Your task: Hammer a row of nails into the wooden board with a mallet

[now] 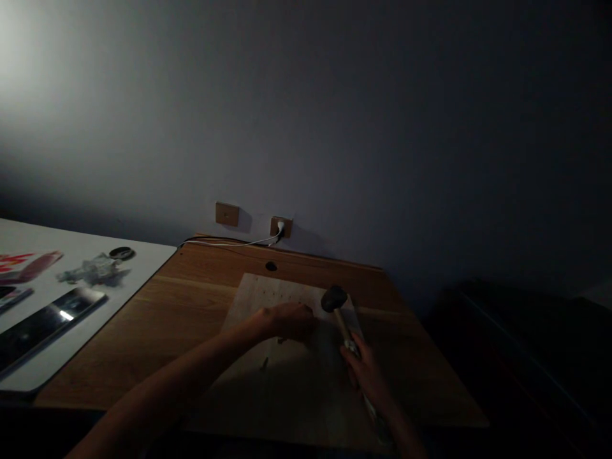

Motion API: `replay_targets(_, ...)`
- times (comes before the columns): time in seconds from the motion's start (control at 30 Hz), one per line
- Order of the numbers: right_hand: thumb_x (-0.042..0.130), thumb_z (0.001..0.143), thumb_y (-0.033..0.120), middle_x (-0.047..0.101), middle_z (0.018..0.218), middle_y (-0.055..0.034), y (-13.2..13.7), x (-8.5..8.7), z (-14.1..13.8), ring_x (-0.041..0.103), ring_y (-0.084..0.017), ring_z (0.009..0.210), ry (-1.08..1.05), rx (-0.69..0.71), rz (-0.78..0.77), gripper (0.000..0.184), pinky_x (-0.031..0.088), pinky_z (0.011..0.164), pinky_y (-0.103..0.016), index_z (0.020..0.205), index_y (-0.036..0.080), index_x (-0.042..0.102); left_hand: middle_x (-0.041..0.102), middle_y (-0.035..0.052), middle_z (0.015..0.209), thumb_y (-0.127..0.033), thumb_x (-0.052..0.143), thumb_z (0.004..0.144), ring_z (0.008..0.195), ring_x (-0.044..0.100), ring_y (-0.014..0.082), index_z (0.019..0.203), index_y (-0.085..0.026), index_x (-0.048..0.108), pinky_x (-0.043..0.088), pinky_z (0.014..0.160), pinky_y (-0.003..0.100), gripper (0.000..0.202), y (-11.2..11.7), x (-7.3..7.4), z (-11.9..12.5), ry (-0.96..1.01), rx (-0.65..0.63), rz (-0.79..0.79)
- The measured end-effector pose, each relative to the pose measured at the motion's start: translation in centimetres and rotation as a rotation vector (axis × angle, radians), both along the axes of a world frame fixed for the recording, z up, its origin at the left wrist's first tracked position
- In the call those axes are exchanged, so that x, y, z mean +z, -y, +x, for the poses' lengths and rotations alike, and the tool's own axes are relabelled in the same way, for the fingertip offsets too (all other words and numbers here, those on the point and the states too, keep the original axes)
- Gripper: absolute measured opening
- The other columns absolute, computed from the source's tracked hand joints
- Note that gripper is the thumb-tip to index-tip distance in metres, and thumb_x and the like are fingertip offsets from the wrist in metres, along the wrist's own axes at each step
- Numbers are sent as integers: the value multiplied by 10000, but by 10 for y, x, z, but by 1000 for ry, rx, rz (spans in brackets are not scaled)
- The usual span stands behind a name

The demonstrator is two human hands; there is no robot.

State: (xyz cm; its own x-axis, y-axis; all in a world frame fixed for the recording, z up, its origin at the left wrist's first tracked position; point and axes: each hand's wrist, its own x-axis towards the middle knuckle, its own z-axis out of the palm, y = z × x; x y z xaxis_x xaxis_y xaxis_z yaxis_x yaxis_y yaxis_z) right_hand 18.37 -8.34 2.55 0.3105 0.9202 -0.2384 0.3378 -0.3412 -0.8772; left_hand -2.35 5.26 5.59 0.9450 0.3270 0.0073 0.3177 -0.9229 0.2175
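My right hand (361, 366) is wrapped round the handle of a mallet (335, 298) with a dark rounded head and a pale handle. The mallet's head is raised over the right part of a light wooden board (258, 293). Over the middle of the board, my left hand (292, 320) is closed, its knuckles towards the mallet's head. Whatever its fingers hold is hidden by the hand and the shadow. A small dark piece (264, 363) lies on the board, left of centre, and a small pale bit (281, 340) is just below my left wrist.
The board lies on a brown wooden table (191, 319) against the wall. A white table (157, 248) adjoins at left, with a dark shiny flat device (52, 322), crumpled clear plastic (98, 271) and a roll of tape (121, 253). A white cable (229, 243) runs to a wall socket (287, 227).
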Motion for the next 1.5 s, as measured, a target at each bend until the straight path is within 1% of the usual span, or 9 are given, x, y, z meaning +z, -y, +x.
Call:
replay_targets(0.2,659,755,605,627,692,33,24,-20,17,516,-132,447,-18,-6,-52,724,341,367,-210,1368,236,543,741,24,935,-30,589,739,797,656,144,928,-164,727,491,749,221,269,-37,-18,2,363,307,-278)
replay_targets(0.33,667,750,619,648,738,17,27,-24,20,554,-136,495,-33,26,-40,750,396,402,-211,1383,234,548,756,33,895,-69,558,776,811,670,172,886,-159,742,484,751,250,233,-50,-35,17,465,493,-309)
replay_targets(0.5,632,765,655,671,789,-9,29,-21,14,586,-162,527,-22,12,-65,766,421,400,-232,1399,233,554,756,49,964,-65,587,759,882,670,188,926,-171,743,478,773,257,252,-52,-44,21,479,478,-270)
replay_targets(0.73,649,767,670,717,1061,-74,31,-17,11,691,-227,843,16,-18,73,697,547,613,-271,1317,243,640,712,44,881,-62,574,780,804,631,172,880,-147,709,469,758,261,188,-53,-54,15,520,408,-241)
replay_targets(0.93,630,785,636,630,682,16,8,-9,-1,605,-170,564,-10,10,85,648,469,467,-234,1278,216,620,710,49,844,-80,577,775,773,632,173,850,-144,700,478,744,271,157,-55,-59,17,608,374,-278)
replay_targets(1.07,580,789,613,473,542,90,-14,4,-8,439,-112,381,12,75,72,590,316,341,-196,1210,199,595,740,43,911,-89,590,754,824,660,187,1118,-168,680,499,745,272,382,-58,-67,17,685,416,-298)
replay_targets(1.23,538,803,563,464,527,104,-29,8,-12,456,-125,358,80,128,27,611,299,309,-198,1300,206,522,756,46,887,-119,626,761,767,684,195,1269,-155,594,496,681,268,510,-62,-77,19,733,412,-369)
replay_targets(1.37,512,817,537,459,533,102,-30,4,-13,445,-113,359,103,196,49,516,301,312,-194,1206,201,562,754,75,924,-139,661,767,801,693,210,1245,-132,596,504,699,276,483,-62,-70,20,693,482,-393)
replay_targets(1.5,503,811,579,452,514,105,-28,4,-15,444,-121,375,80,152,54,632,311,330,-203,1297,176,534,721,88,1066,-133,660,754,937,671,218,1150,-154,652,509,809,286,397,-59,-49,0,531,508,-262)
